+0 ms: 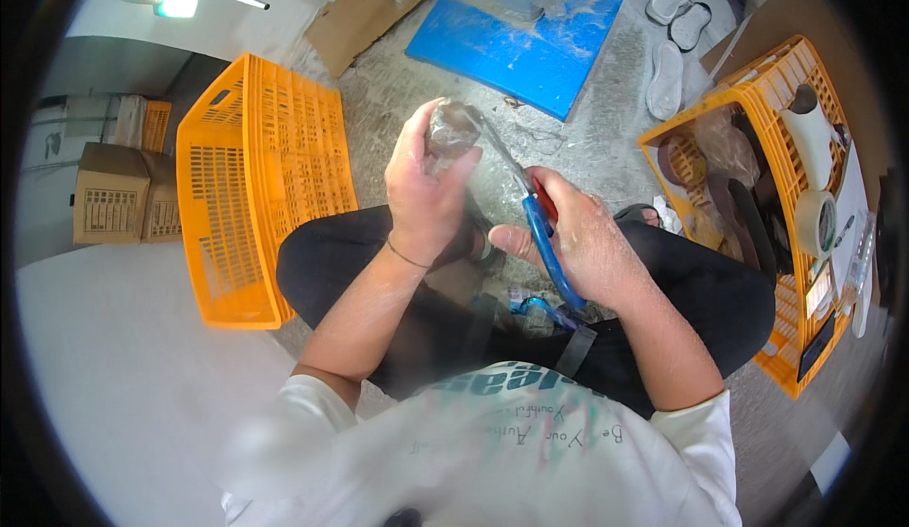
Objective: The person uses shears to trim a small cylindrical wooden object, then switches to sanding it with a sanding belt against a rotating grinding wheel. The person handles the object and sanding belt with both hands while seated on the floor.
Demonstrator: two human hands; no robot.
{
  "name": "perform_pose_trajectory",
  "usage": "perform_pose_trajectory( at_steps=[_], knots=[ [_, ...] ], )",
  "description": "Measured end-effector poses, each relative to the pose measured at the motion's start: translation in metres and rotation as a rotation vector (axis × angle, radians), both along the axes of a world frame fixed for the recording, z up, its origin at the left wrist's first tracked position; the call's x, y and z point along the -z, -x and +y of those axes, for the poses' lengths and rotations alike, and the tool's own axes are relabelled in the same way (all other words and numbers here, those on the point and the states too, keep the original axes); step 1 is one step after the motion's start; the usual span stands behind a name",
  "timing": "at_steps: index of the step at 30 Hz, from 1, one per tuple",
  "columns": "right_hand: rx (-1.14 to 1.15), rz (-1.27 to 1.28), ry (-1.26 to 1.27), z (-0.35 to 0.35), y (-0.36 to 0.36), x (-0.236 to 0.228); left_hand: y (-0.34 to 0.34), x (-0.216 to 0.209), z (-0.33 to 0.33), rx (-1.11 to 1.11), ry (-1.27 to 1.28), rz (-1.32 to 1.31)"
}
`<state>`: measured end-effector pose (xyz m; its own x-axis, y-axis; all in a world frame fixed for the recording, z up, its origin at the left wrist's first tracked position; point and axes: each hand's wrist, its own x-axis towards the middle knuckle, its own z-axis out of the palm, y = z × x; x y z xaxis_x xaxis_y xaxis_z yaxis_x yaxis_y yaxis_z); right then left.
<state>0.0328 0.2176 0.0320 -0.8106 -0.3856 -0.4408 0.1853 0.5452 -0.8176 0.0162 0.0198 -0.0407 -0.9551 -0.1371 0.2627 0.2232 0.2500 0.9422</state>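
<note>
White shirt fabric (530, 451) is filling the lower edge of the view, with black trousers (701, 290) of crossed legs just beyond it; both forearms are rising from there toward the middle. Left hand (426, 181) is closing firmly around a brown object wrapped in clear plastic (452, 129), holding it upright above the lap; right hand (582, 233) is gripping blue-handled scissors (544, 233), fingers curled tight around the handles, while the blades are reaching up to the plastic-wrapped object and touching its right side; whether the blades are parted cannot be told. An orange crate (251, 186) is lying tilted on the concrete floor (398, 82) just beside the left knee; another orange crate (776, 82) is standing near the right knee, holding dark shoe soles (743, 210) and a tape roll (816, 222). A blue board (521, 44) is lying on the floor well beyond the hands; cardboard boxes (112, 194) are sitting at the left edge.
</note>
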Motion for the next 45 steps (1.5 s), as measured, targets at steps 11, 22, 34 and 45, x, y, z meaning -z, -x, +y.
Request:
perform_pose_trajectory(
  at_steps=[11,22,34,45],
  knots=[
    [-0.061,0.008,-0.168,-0.002,0.000,0.009,-0.006,0.009,-0.004,0.093,0.117,-0.052],
    [0.091,0.121,-0.134,-0.005,-0.001,0.030,-0.004,0.002,0.007,0.058,0.085,-0.056],
    [0.036,0.329,-0.204,-0.011,-0.003,0.023,-0.004,-0.006,0.002,0.151,-0.345,-0.212],
    [-0.032,0.116,-0.074,-0.008,-0.003,0.002,-0.001,0.003,0.004,-0.067,0.227,0.186]
  ],
)
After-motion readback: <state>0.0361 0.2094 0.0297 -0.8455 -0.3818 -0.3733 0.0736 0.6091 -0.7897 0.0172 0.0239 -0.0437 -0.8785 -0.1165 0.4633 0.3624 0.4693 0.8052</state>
